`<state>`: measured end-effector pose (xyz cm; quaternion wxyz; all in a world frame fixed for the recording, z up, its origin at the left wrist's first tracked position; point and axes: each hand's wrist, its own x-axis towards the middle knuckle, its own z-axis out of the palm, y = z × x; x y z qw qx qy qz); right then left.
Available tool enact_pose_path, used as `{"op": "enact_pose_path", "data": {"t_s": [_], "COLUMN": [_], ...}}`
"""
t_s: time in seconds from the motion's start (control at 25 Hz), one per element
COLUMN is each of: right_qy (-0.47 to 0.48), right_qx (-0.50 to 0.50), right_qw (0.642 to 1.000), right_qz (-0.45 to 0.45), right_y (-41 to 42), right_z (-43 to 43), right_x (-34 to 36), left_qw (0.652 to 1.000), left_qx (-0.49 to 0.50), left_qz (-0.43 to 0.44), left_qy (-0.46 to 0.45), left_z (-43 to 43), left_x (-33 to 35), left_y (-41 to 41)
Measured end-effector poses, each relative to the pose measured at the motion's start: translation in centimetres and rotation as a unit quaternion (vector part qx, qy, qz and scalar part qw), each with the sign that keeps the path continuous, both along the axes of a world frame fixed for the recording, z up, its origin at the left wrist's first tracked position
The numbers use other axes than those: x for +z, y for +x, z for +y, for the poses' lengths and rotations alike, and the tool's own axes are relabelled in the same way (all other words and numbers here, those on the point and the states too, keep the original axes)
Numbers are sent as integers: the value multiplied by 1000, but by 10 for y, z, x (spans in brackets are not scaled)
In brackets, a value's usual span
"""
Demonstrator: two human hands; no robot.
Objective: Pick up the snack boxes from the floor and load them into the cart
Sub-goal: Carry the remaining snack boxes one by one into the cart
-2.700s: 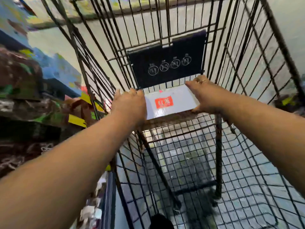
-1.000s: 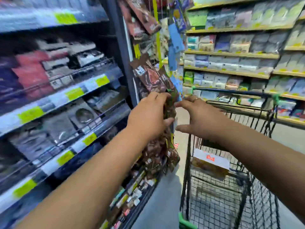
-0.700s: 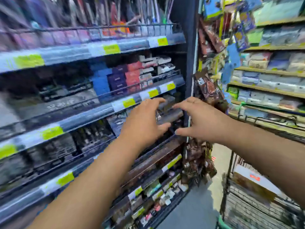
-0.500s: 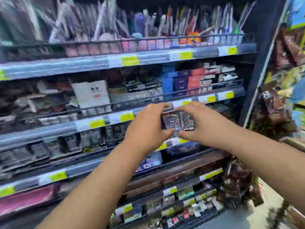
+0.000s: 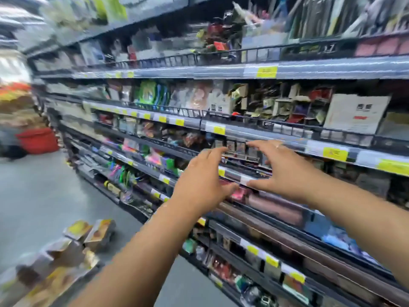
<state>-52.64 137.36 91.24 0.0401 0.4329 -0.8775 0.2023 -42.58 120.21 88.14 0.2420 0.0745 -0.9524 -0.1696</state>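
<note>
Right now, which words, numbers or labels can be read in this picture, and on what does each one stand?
"17", uncertain: on the dark wire rail of the upper shelf.
White cardboard box on the shelf: dark characters and a red mark, too blurred to read.
Yellow price tags: blurred, unreadable.
Yellow-brown snack boxes on the floor: print blurred, unreadable.

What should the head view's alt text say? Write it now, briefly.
A person's left hand and right hand reach forward, open and empty, before stocked shop shelves. Yellow-brown snack boxes lie heaped on the grey floor at lower left; the view is motion-blurred.
</note>
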Motion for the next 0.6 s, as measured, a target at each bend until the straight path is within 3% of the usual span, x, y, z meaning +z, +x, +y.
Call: {"op": "enact_pose_path", "data": {"t_s": [0.32,0.6], "right_qy": [19,7], "right_qx": [222,302], "right_qw": [974,952], "right_qz": [-41,-42], "right_y": [72,136], "right_z": [-155,-308], "right_x": [-34,-42], "left_qw": [970,933], "left_qx": [239,351], "left_qz": [-33,-81], "left_qy": [5,-9], "left_z": [-100,-214], "left_x": [-24,-27], "left_y": [141,229]}}
